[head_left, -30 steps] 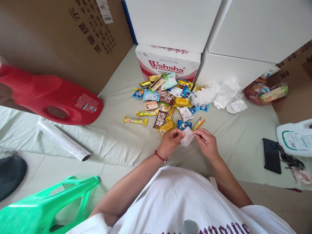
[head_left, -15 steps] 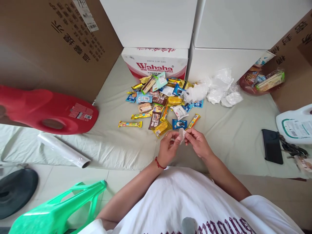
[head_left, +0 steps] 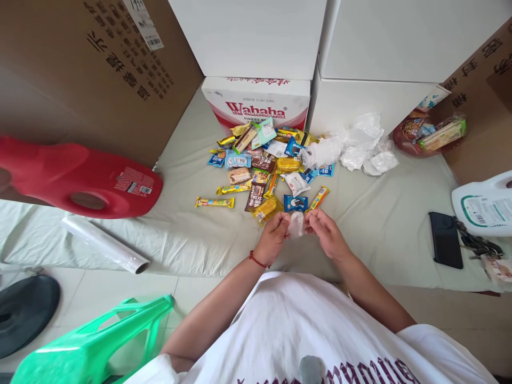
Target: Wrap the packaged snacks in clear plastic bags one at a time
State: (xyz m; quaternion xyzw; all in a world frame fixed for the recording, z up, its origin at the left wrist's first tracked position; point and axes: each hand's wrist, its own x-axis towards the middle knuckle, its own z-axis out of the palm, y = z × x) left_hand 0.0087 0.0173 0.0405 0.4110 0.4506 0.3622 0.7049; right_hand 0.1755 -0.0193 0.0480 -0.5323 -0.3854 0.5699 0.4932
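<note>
Between my two hands is a small clear plastic bag (head_left: 296, 225), crumpled and see-through. My left hand (head_left: 273, 234), with a red cord bracelet at the wrist, pinches its left edge. On the other side my right hand (head_left: 325, 230) grips the right edge between thumb and fingers. Just beyond them lies a heap of wrapped snacks: a blue packet (head_left: 295, 203), a yellow-wrapped cake (head_left: 266, 209), a brown cocoa packet (head_left: 255, 196) and an orange-yellow stick snack (head_left: 319, 198) are nearest. Crumpled clear plastic bags (head_left: 362, 141) rest to the right of the heap.
A Wahaha carton (head_left: 258, 104) stands behind the snacks. At left are a red jug (head_left: 92, 181) and a plastic film roll (head_left: 106, 245); a green stool (head_left: 100, 336) is on the floor. To the right lie a black phone (head_left: 446, 240) and a white bottle (head_left: 482, 205).
My hands have moved apart, and the small plastic bag is spread wider between them. The snacks and other things stay where they were.
</note>
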